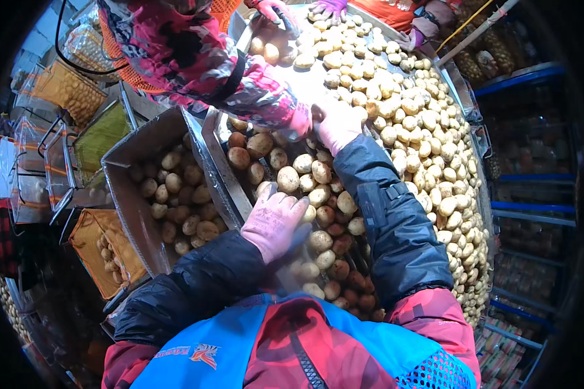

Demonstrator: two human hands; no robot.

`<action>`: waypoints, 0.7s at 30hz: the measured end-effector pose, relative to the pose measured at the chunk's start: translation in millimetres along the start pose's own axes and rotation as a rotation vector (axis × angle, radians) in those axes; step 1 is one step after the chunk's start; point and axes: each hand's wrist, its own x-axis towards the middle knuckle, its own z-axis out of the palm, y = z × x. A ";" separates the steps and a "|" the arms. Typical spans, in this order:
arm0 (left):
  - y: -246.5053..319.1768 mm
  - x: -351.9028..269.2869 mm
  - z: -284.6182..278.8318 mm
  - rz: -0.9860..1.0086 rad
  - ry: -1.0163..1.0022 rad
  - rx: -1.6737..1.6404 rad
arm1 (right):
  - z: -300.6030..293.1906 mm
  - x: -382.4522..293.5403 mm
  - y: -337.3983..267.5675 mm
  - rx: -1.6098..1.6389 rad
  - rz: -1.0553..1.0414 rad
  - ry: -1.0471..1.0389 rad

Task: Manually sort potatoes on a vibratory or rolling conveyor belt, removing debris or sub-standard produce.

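My left hand [275, 223], in a pink glove, rests palm down over loose potatoes [288, 180] in a metal-sided sorting trough. Its fingers curl near a few potatoes, and their undersides are hidden. Further up, my right hand [339, 124], gloved in pink too, reaches to the divide between the trough and a broad heap of pale potatoes [409, 121]. Strong glare washes out its fingers, so whether they hold anything is unclear. A co-worker's pink-gloved hand [299, 120] is close beside it, over the same trough.
Left of the trough, a deep bin [126, 194] contains more potatoes. Beyond it, orange mesh sacks [108, 253] hang on metal frames. Other workers' gloved hands [277, 14] are at the heap's far edge. Blue rails [535, 208] and a pole [479, 31] line the right.
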 end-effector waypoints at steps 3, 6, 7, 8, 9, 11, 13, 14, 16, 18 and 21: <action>-0.4 -1.3 0.8 0.012 0.027 0.007 | -4.7 -6.7 4.6 0.583 0.343 -0.136; -1.0 -0.9 1.9 0.007 0.024 0.007 | -18.1 -13.8 6.3 0.361 0.374 -0.158; -0.7 -1.3 2.2 0.010 0.049 0.000 | -24.2 -23.8 3.2 0.306 0.258 -0.142; -0.4 -1.4 2.6 0.011 0.040 -0.008 | -27.8 -29.0 -2.6 0.074 -0.004 -0.100; -0.1 -1.2 2.5 0.010 0.035 -0.005 | -29.7 -33.1 -10.9 0.001 -0.018 -0.097; 0.6 -1.4 2.2 -0.006 0.012 -0.009 | -29.6 -34.5 -30.3 -0.248 -0.038 -0.242; 0.7 -2.1 2.2 -0.010 -0.029 0.012 | -26.8 -34.3 -47.8 -0.229 0.030 -0.332; 0.4 -2.2 2.6 -0.017 -0.014 0.031 | -25.4 -30.2 -53.5 -0.199 0.053 -0.446; -1.9 -1.9 4.3 -0.037 -0.065 0.050 | -24.0 -26.5 -61.2 -0.134 0.167 -0.490; -4.3 -2.4 5.8 0.025 0.009 0.039 | -24.7 -23.7 -64.4 -0.181 0.153 -0.606; -7.9 -2.9 6.1 0.049 0.009 0.032 | -26.3 -21.7 -68.3 -0.146 0.280 -0.576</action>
